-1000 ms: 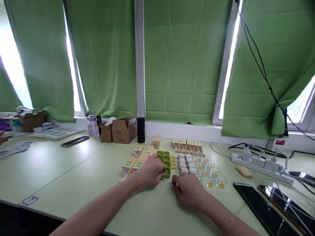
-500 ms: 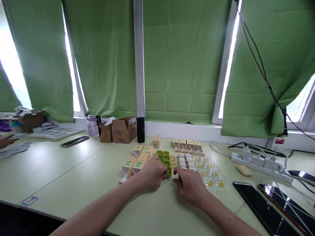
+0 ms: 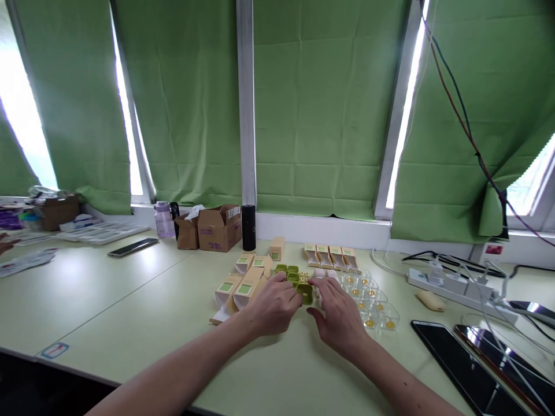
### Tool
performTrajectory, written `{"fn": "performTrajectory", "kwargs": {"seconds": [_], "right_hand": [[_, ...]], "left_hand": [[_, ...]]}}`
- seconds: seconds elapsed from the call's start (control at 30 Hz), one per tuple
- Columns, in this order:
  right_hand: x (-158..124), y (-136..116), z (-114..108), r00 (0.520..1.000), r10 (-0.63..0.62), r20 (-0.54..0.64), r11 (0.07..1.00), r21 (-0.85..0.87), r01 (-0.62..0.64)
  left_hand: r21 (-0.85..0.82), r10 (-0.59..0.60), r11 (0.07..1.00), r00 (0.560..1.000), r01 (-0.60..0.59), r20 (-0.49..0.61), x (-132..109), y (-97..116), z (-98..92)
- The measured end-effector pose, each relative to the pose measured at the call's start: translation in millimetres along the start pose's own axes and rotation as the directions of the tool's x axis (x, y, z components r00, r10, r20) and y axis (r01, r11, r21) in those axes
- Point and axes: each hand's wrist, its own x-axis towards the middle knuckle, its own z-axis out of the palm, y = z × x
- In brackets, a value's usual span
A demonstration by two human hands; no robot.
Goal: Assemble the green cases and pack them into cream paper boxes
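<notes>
My left hand is closed, its thumb and fingers pinching a small square olive-green cup just above the table. On the other side of that cup, my right hand has thumb and index finger apart; the index fingertip reaches the cup's far rim, and I see nothing held. More green cups stand in rows behind. Small yellow pieces lie beside them, partly covered by my hands. Pale pink blocks are mostly behind my right hand. Clear cups with yellow centres are grouped to its right.
Open cream cartons sit left of my hands, with further cartons at the back. Brown boxes and a black cylinder stand by the wall. Phones and a power strip with cables lie right. Another person's hand shows far left.
The green cup in my left hand has moved right and tilted into view. My right hand has shifted slightly up, its index finger now at the cup and covering more pink blocks.
</notes>
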Motion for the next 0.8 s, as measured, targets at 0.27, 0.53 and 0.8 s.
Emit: {"fn": "performTrajectory", "kwargs": {"seconds": [0.27,0.53,0.8], "right_hand": [[4.9,2.3,-5.1,0.989,-0.006,-0.15,0.995,0.099,0.021],[4.8,2.4,-6.9,0.968,0.083,-0.236,0.978,0.205,-0.034],[5.0,-2.6,-7.8,0.964,0.055,-0.261,0.974,0.226,0.006]], "left_hand": [[-0.082,-0.062,0.995,0.981,0.048,-0.183,4.2,3.4,-12.8],[-0.307,-0.214,0.943,0.94,0.128,-0.266,5.7,-1.4,-18.1],[-0.325,-0.202,0.94,0.937,0.104,-0.286,5.0,-3.1,-12.3]]}}
